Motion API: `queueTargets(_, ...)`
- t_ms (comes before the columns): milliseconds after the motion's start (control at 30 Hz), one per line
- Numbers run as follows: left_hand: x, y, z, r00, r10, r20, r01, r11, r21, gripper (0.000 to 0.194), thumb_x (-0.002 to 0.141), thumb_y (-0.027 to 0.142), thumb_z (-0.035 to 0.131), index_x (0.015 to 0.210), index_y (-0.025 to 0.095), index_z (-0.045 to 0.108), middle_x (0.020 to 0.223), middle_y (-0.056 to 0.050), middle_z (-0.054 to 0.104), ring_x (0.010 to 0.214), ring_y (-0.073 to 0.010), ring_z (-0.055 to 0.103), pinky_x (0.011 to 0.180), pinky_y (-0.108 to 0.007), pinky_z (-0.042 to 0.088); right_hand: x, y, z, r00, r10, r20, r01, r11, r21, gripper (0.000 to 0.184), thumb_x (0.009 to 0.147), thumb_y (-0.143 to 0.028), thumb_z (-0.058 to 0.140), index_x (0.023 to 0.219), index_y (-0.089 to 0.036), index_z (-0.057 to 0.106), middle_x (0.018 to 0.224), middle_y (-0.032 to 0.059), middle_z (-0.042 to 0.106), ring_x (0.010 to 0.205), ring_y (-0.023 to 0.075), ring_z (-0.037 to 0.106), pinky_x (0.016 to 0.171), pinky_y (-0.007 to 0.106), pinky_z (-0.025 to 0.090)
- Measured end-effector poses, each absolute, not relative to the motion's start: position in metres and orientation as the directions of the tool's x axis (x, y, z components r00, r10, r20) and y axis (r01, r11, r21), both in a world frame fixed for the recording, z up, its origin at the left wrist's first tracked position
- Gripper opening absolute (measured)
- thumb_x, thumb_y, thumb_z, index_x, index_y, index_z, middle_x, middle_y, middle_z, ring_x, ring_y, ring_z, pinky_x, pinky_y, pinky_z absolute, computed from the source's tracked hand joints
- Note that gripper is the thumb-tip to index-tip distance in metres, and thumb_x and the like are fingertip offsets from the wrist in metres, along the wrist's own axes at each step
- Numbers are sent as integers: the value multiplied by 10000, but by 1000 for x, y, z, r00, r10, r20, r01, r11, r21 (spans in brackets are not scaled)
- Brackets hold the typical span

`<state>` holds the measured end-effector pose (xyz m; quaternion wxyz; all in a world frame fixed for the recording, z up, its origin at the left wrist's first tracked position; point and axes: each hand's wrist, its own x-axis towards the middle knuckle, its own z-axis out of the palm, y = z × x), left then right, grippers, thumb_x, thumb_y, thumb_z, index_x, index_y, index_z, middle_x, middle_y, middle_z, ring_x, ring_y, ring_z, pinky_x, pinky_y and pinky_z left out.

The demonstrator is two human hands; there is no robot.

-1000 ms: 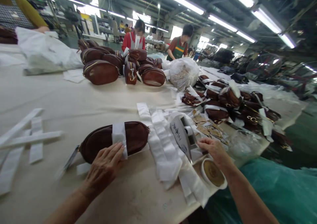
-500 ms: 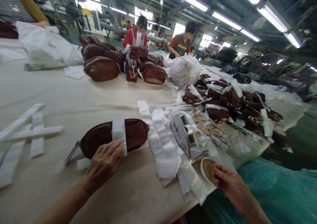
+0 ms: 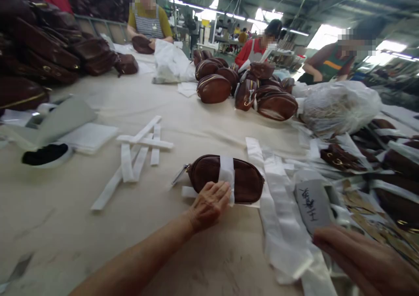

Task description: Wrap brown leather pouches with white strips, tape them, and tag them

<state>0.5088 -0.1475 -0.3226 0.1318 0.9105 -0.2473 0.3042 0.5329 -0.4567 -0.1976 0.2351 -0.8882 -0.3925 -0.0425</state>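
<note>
A dark brown leather pouch lies in front of me, with a white paper strip wrapped across its middle. My left hand rests on the near side of that strip, fingers laid flat over it, the thumb hidden. At lower right, my right hand is smeared by motion, its fingertips beside a grey tape dispenser with black handwriting. Whether that hand holds anything does not show. Loose white strips lie between the pouch and the dispenser.
Crossed white strips lie to the left, beyond them a white paper stack. Brown pouches are piled at the back, more at far left and on the right. A stuffed clear bag stands back right. Several people work across the table.
The view has swung left, so the table's things appear farther right. My left hand stays on the strip. My right hand has left the round tape roll and come near the dispenser.
</note>
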Motion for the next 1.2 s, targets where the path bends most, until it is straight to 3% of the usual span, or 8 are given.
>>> queueTargets(100, 507, -149, -325, 696, -362, 620, -531, -840, 106, 299, 855, 178, 478, 1118, 62, 558, 1185, -163, 599, 1104, -260, 532, 882, -390, 428, 574, -360, -185, 410, 907, 96, 901, -387, -197, 229, 846, -116, 438, 664, -224, 525, 574, -4, 544, 484, 125, 473, 477, 255, 338)
queueTargets(267, 506, -150, -326, 701, -334, 630, -517, -847, 126, 299, 846, 143, 447, 1108, 53, 561, 1178, -158, 597, 1111, -254, 518, 888, -373, 420, 633, -269, -201, 238, 951, -197, 971, -240, 15, 215, 787, -11, 449, 723, -178, 569, 650, 24, 566, 566, 128, 500, 556, 259, 293)
queueTargets(500, 508, -150, -324, 688, -313, 655, -519, -843, 142, 317, 843, 108, 394, 1091, 25, 575, 1155, -171, 596, 1094, -262, 528, 887, -368, 412, 676, -233, -214, 289, 821, -492, 929, -365, -63, 91, 810, -184, 557, 850, -207, 636, 770, 22, 670, 701, 145, 611, 587, 222, 331)
queueTargets(567, 508, -150, -324, 694, -313, 648, -515, -845, 144, 320, 843, 103, 388, 1091, 29, 576, 1161, -173, 592, 1100, -255, 526, 895, -364, 409, 691, -226, -218, 380, 780, -497, 890, -455, -35, 298, 729, -356, 674, 987, -218, 614, 751, 17, 677, 699, 180, 623, 566, 232, 338)
queueTargets(700, 507, -151, -326, 686, -316, 655, -519, -844, 136, 327, 842, 109, 376, 1086, 31, 580, 1172, -181, 584, 1104, -257, 521, 892, -372, 413, 730, -221, -227, 570, 727, -383, 796, -603, 40, 597, 495, -505, 801, 977, -206, 616, 739, 23, 673, 676, 212, 620, 551, 251, 365)
queueTargets(867, 508, -151, -329, 686, -312, 657, -513, -848, 133, 327, 846, 130, 378, 1087, 44, 582, 1188, -171, 576, 1101, -252, 514, 881, -370, 423, 719, -251, -235, 704, 709, -41, 710, -703, 22, 160, 838, -310, 541, 882, -186, 634, 854, 71, 675, 767, 194, 610, 671, 293, 428)
queueTargets(967, 508, -151, -329, 686, -313, 657, -507, -853, 124, 317, 846, 119, 385, 1091, 43, 572, 1170, -168, 575, 1105, -246, 504, 862, -364, 427, 667, -279, -248, 528, 800, 285, 849, -500, -170, 215, 895, -240, 441, 909, -177, 647, 905, 86, 673, 871, 193, 597, 790, 316, 455)
queueTargets(1200, 508, -152, -325, 684, -259, 682, -498, -849, 178, 240, 865, 136, 365, 963, 85, 578, 967, -129, 592, 901, -216, 529, 784, -356, 452, 577, -305, -292, 415, 792, 447, 909, -377, -176, 437, 852, -70, 395, 1229, -210, 565, 1158, 66, 651, 1121, 220, 510, 959, 421, 378)
